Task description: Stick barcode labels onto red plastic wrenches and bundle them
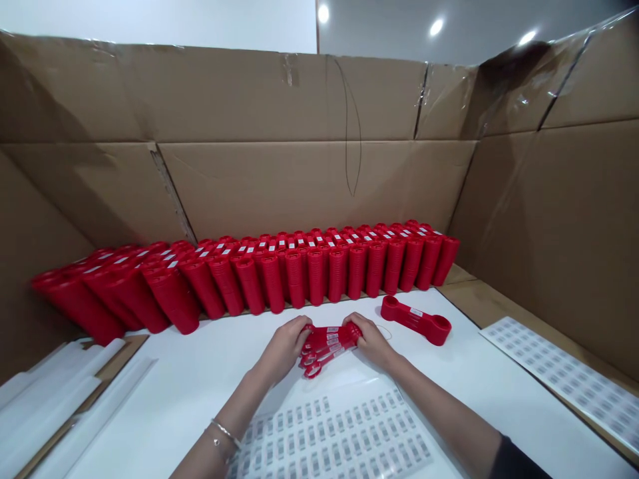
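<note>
Hands pinching red plastic pieces (labelled), label sheet below, red stacks behind.

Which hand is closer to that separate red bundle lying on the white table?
Right. The right hand is just left of the red bundle; the left hand is farther left, across the red pieces both hold.

Print on label sheet too small to read; sheet's bottom is cut off by pic edge. Right sleeve also is cut off.
</note>
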Demonstrator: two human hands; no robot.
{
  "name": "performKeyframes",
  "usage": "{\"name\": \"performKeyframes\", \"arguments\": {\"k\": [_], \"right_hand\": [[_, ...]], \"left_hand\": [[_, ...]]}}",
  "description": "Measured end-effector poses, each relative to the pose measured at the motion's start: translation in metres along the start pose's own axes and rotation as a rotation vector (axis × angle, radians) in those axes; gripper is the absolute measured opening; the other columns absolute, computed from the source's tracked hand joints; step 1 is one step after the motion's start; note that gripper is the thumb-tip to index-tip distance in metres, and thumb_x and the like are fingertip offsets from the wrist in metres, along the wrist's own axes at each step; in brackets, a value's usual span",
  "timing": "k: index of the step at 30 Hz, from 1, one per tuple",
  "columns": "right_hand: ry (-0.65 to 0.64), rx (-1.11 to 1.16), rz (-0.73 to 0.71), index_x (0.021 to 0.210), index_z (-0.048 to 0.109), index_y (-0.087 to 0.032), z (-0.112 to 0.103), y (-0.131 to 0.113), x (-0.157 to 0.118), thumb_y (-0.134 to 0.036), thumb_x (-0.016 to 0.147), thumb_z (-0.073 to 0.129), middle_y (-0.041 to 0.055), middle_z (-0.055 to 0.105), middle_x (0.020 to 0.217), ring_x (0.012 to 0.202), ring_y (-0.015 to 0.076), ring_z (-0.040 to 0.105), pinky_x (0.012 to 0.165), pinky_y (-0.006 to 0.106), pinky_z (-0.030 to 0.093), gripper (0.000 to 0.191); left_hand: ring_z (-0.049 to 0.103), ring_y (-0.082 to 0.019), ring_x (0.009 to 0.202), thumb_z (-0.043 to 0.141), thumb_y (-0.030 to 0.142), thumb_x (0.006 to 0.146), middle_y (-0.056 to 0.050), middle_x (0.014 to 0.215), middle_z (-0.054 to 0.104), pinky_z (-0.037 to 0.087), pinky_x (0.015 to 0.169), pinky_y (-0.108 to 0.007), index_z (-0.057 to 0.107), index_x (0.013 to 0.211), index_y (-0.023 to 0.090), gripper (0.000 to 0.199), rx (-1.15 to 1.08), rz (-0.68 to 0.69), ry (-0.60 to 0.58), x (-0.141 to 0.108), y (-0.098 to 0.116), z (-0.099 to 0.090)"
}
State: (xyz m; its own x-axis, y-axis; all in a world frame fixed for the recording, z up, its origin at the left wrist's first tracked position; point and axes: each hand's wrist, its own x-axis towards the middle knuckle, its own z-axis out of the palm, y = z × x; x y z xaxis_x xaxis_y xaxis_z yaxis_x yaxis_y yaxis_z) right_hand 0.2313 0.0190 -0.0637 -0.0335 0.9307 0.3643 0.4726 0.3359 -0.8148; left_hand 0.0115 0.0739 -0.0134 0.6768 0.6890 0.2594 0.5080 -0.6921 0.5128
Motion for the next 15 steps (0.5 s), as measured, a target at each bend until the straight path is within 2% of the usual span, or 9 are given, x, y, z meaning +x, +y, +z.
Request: {"name": "performKeyframes", "arguments": {"k": [9,15], "right_hand": [[-0.017,-0.043,0.020,0.086,0.054,-0.013,-0.0006,-0.0023,-0.0010,-0.006,0.066,0.036,0.0034,0.056,0.088,0.082,0.0124,0.049,0.075,0.021,0.035,0.027],[-0.012,-0.058,0.003,0.084,0.053,-0.014,0.0010,-0.0009,-0.0004,-0.005,0.065,0.036,0.0028,0.055,0.086,0.080,0.0118,0.049,0.073,0.021,0.035,0.026]], "left_hand": [[0.047,-0.017,0.078,0.022,0.028,0.093,-0.004,0.080,0.049,0.038,0.073,-0.030,0.049,0.092,0.017,0.029,0.008,-0.023,0.000,0.0028,0.0042,-0.0021],[0.051,-0.016,0.076,0.022,0.030,0.093,-0.003,0.084,0.055,0.039,0.072,-0.028,0.049,0.099,0.019,0.030,-0.051,-0.076,-0.013,0.0025,0.0043,-0.0019]]}}
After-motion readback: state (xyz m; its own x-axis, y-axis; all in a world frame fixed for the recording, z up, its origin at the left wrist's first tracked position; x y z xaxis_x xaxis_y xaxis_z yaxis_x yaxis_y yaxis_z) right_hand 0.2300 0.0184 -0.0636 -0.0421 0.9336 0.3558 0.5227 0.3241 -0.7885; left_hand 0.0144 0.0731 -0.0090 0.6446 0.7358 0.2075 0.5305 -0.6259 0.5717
